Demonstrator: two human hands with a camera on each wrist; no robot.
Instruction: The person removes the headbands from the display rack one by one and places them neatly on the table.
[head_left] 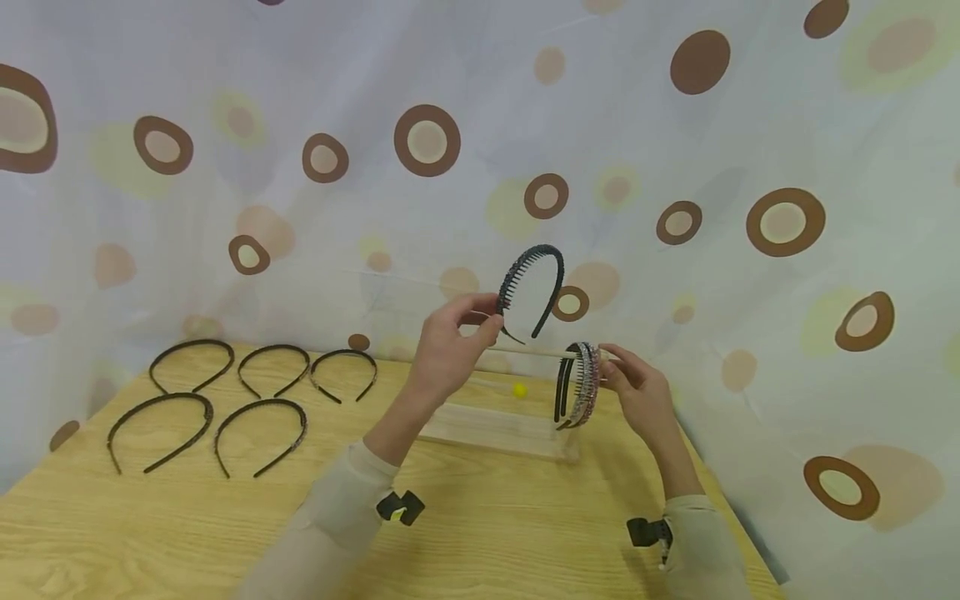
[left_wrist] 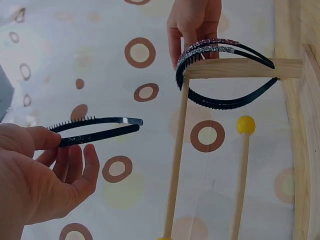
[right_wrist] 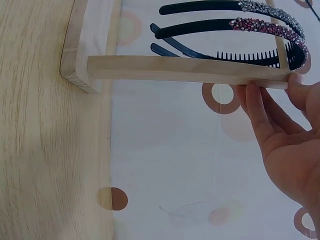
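Note:
My left hand (head_left: 450, 346) pinches a black toothed headband (head_left: 558, 271) near one end, raised above the wooden rack's rod (head_left: 517, 352). In the left wrist view, the held headband (left_wrist: 100, 136) lies sideways between thumb and fingers, its ends pointing away from the hand. At the rack's right end my right hand (head_left: 641, 392) grips the top of the upright wooden post (right_wrist: 200, 69) between thumb and fingers. Beside that post hang several headbands on the rod, among them a silver-glittered one (right_wrist: 265, 9) and a pink-glittered one (right_wrist: 255, 25).
Several black headbands lie in two rows on the table's left, including a front one (head_left: 258, 404) and a back one (head_left: 191, 343). The rack's wooden base (head_left: 487, 429) stands near the spotted backdrop (head_left: 465, 67). A lower rod ends in a yellow ball (left_wrist: 246, 125).

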